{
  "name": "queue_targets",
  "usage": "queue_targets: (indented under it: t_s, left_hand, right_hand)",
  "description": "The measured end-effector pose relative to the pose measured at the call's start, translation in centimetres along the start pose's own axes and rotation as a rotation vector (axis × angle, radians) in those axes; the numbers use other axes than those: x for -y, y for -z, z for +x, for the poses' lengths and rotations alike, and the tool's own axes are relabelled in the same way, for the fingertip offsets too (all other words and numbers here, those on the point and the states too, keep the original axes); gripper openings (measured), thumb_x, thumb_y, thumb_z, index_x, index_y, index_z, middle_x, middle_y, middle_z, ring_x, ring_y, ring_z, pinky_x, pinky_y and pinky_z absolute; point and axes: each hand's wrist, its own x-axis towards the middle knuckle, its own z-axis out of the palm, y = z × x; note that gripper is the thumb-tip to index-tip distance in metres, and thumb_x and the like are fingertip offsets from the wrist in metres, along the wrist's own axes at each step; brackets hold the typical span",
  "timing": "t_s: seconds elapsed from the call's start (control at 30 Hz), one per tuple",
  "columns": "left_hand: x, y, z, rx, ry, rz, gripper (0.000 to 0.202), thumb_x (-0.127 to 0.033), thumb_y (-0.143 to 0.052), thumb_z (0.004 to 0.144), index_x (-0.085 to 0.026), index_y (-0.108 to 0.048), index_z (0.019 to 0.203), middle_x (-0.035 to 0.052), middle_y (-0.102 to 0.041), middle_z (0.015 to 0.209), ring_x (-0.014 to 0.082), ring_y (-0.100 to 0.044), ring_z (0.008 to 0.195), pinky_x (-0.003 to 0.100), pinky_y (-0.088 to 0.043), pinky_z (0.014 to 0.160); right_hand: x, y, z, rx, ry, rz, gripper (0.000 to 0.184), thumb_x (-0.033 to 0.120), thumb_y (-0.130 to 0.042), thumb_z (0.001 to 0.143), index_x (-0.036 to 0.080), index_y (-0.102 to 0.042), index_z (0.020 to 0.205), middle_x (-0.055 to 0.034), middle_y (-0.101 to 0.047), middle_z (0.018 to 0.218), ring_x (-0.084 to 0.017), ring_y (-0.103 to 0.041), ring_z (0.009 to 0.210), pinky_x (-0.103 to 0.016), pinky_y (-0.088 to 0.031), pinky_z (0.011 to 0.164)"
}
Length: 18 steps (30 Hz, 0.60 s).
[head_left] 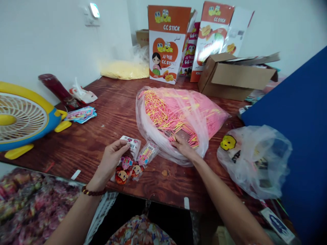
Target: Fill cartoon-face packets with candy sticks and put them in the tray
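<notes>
My left hand (pixel 116 153) pinches the upper end of a small printed clear packet (pixel 127 163) with a cartoon face at its bottom. Beside it on the table lies a second packet (pixel 144 158), with pink and yellow sticks showing inside. My right hand (pixel 182 145) reaches into the mouth of a large clear plastic bag (pixel 204 136) full of thin pink and yellow sticks (pixel 159 110). The fingers of that hand are curled among the sticks, their tips partly hidden, and a few sticks show at them.
A yellow and blue fan (pixel 22 115) stands at left near stacked cards (pixel 81 114), a tissue pack (pixel 83 94) and a dark red bottle (pixel 57 90). Printed cartons (pixel 166 44) and an open brown box (pixel 230 81) line the back. A white plastic bag (pixel 255 160) sits at right by a blue panel (pixel 293 119).
</notes>
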Motion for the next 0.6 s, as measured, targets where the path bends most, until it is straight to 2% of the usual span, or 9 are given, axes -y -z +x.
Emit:
queue_targets:
  t_s: [0.23, 0.3, 0.4, 0.53, 0.6]
  left_hand:
    - [0.28, 0.35, -0.19, 0.041, 0.033, -0.029, 0.032, -0.039, -0.085, 0.062, -0.016, -0.069, 0.076, -0.0014, -0.068, 0.068, 0.0105, -0.06, 0.059, 0.02, -0.049, 0.057]
    - [0.29, 0.52, -0.2, 0.044, 0.026, -0.016, 0.03, -0.039, -0.085, 0.063, -0.016, -0.07, 0.076, -0.0015, -0.067, 0.068, 0.0101, -0.059, 0.059, 0.02, -0.048, 0.057]
    - [0.28, 0.65, -0.15, 0.053, 0.019, 0.001, 0.03, -0.038, -0.085, 0.063, -0.016, -0.07, 0.076, -0.0018, -0.066, 0.068, 0.0094, -0.056, 0.058, 0.019, -0.046, 0.056]
    - [0.24, 0.49, -0.04, 0.071, 0.007, 0.021, 0.031, -0.038, -0.085, 0.063, -0.015, -0.068, 0.072, -0.0026, -0.062, 0.065, 0.0089, -0.054, 0.058, 0.019, -0.045, 0.056]
    - [0.22, 0.3, -0.01, 0.09, -0.005, 0.032, 0.03, -0.04, -0.083, 0.066, -0.015, -0.067, 0.073, -0.0028, -0.061, 0.065, 0.0088, -0.053, 0.058, 0.019, -0.044, 0.055]
  right_hand:
    - [0.64, 0.34, -0.78, 0.123, 0.071, 0.024, 0.016, 0.026, -0.055, 0.077, 0.019, -0.059, 0.091, -0.0003, -0.058, 0.089, -0.018, -0.052, 0.088, -0.029, -0.04, 0.082]
    - [0.43, 0.18, -0.7, 0.096, 0.049, -0.003, 0.009, 0.029, -0.056, 0.078, 0.02, -0.056, 0.08, 0.0007, -0.056, 0.082, -0.017, -0.051, 0.082, -0.029, -0.039, 0.077]
    - [0.2, -0.11, -0.49, -0.008, -0.014, 0.051, 0.017, 0.034, -0.057, 0.077, 0.021, -0.048, 0.071, 0.0028, -0.048, 0.07, -0.015, -0.045, 0.07, -0.027, -0.036, 0.068]
    - [0.46, -0.26, -0.34, -0.075, -0.03, 0.355, 0.021, 0.041, -0.055, 0.079, 0.022, -0.053, 0.089, 0.0013, -0.055, 0.077, -0.014, -0.045, 0.064, -0.026, -0.037, 0.061]
    - [0.56, -0.34, -0.37, -0.101, -0.031, 0.394, 0.022, 0.04, -0.059, 0.076, 0.022, -0.053, 0.088, 0.0015, -0.055, 0.077, -0.013, -0.045, 0.064, -0.026, -0.038, 0.061]
